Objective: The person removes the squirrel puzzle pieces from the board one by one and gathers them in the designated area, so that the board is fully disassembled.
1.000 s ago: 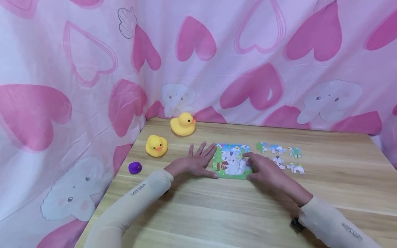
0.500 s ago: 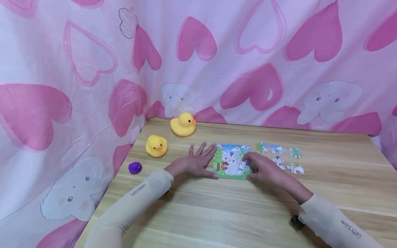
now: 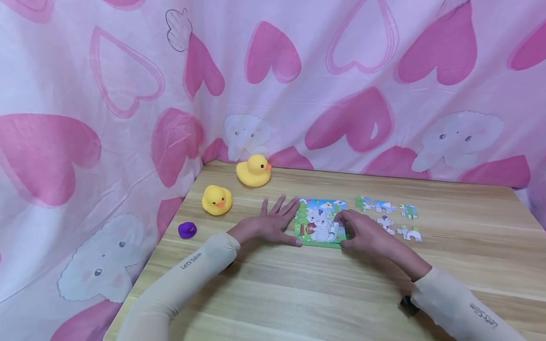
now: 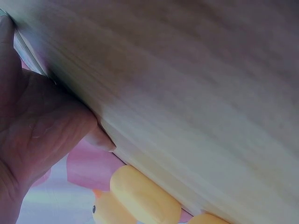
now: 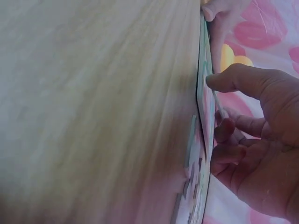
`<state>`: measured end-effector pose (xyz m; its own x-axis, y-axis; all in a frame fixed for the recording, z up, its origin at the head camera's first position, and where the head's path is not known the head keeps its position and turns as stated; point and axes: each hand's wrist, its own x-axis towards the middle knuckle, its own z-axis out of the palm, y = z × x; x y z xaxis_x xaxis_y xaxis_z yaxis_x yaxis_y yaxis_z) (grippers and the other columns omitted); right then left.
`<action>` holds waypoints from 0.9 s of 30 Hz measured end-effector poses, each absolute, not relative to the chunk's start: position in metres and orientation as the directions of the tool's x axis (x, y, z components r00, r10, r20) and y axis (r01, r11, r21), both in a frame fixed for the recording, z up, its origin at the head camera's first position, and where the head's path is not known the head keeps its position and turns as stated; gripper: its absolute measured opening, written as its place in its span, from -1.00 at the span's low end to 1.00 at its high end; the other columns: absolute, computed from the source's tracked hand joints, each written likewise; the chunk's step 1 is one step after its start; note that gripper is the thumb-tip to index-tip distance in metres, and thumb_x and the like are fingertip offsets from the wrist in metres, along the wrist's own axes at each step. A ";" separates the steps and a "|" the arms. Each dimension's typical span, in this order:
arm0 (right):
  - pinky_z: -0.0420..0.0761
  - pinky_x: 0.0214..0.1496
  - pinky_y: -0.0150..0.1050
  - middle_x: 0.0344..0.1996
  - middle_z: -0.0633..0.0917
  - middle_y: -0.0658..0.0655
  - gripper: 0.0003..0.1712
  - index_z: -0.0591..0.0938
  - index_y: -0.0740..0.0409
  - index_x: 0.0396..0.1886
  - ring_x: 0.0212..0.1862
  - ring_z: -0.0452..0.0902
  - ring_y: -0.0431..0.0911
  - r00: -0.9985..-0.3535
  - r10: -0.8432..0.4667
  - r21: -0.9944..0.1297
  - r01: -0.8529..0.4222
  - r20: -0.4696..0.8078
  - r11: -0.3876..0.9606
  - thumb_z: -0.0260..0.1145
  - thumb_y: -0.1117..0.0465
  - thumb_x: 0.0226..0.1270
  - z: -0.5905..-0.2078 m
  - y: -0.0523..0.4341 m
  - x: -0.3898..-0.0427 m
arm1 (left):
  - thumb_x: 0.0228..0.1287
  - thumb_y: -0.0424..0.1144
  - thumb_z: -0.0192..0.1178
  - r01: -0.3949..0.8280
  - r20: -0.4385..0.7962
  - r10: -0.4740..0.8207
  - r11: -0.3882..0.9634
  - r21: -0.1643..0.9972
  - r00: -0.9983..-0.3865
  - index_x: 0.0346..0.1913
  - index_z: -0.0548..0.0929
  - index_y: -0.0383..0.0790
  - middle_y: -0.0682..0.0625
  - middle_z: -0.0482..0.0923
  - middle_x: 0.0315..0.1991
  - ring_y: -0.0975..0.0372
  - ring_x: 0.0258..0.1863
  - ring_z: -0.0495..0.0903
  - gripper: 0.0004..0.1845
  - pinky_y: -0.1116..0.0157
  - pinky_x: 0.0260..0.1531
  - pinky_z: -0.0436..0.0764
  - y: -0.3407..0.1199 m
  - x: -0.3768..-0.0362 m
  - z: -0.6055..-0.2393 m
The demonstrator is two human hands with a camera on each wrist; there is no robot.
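Note:
A jigsaw puzzle (image 3: 317, 220) with a white cartoon animal among green trees lies in its flat board on the table. Spread beside its left edge is my left hand (image 3: 273, 225), fingers straight, with fingertips and thumb tip right at the border. At the puzzle's right side, my right hand (image 3: 362, 232) pinches a thin puzzle piece (image 5: 218, 101) between thumb and curled fingers. That piece stands tilted against the board in the right wrist view. The hand hides the puzzle's right edge in the head view. In the left wrist view, the left palm (image 4: 42, 126) hovers close over the tabletop.
Several loose puzzle pieces (image 3: 409, 232) lie right of the board, beyond the right hand. Two yellow rubber ducks (image 3: 216, 201) and a small purple duck (image 3: 186, 230) stand on the wooden table (image 3: 273, 293) at the left. A pink heart-patterned curtain (image 3: 273, 94) hangs behind.
My right index finger has curled inward from a more extended pose, and a piece now tilts up at the fingertips. My left hand stays in place. The head view has shifted slightly.

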<state>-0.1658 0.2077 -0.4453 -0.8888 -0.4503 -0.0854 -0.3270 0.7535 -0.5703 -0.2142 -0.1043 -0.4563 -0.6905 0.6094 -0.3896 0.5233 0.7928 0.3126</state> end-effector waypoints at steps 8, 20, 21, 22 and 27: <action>0.59 -0.31 -0.35 -0.19 0.63 0.02 -0.32 0.56 0.11 0.29 -0.30 0.52 -0.15 -0.884 -0.467 -0.630 -0.359 -0.007 0.688 0.60 0.33 0.17 -0.443 0.235 -0.157 | 0.28 0.60 0.09 0.530 -0.394 0.616 0.788 0.313 -0.683 0.72 -0.46 0.03 0.09 -0.61 0.76 -0.05 0.73 -0.64 0.32 -0.42 0.55 -0.54 -0.103 -0.212 -0.452; 0.65 -0.29 -0.37 -0.06 0.67 0.04 -0.26 0.58 0.09 0.32 -0.19 0.58 -0.17 -0.914 -0.396 -0.592 -0.367 0.088 0.718 0.64 0.34 0.11 -0.443 0.299 -0.130 | 0.29 0.60 0.09 0.529 -0.389 0.610 0.792 0.303 -0.690 0.73 -0.44 0.04 0.10 -0.60 0.76 -0.05 0.74 -0.62 0.31 -0.42 0.55 -0.53 -0.103 -0.212 -0.452; 0.64 -0.29 -0.37 -0.06 0.68 0.04 -0.25 0.58 0.09 0.31 -0.19 0.58 -0.18 -0.918 -0.387 -0.578 -0.366 0.093 0.729 0.65 0.33 0.10 -0.444 0.303 -0.128 | 0.28 0.60 0.09 0.529 -0.391 0.611 0.792 0.305 -0.689 0.73 -0.44 0.03 0.10 -0.60 0.76 -0.05 0.73 -0.62 0.31 -0.42 0.55 -0.53 -0.103 -0.212 -0.452; 0.64 -0.28 -0.38 -0.06 0.68 0.04 -0.25 0.59 0.09 0.31 -0.19 0.57 -0.18 -0.921 -0.378 -0.565 -0.361 0.093 0.742 0.67 0.31 0.09 -0.444 0.308 -0.126 | 0.28 0.60 0.09 0.530 -0.391 0.612 0.791 0.306 -0.688 0.73 -0.44 0.03 0.10 -0.60 0.76 -0.05 0.73 -0.62 0.31 -0.42 0.54 -0.54 -0.103 -0.211 -0.452; 0.64 -0.26 -0.38 -0.03 0.68 0.07 -0.23 0.59 0.07 0.31 -0.16 0.57 -0.22 -0.942 -0.329 -0.526 -0.315 0.070 0.790 0.67 0.28 0.07 -0.448 0.330 -0.116 | 0.28 0.61 0.08 0.531 -0.391 0.612 0.791 0.305 -0.687 0.73 -0.44 0.04 0.11 -0.61 0.76 -0.05 0.73 -0.62 0.32 -0.42 0.55 -0.54 -0.104 -0.212 -0.453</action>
<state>-0.1157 0.3298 -0.4484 -0.9418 -0.3286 0.0703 -0.3149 0.7899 -0.5262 -0.2121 -0.1036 -0.4525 -0.6871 0.6121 -0.3915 0.5308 0.7908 0.3048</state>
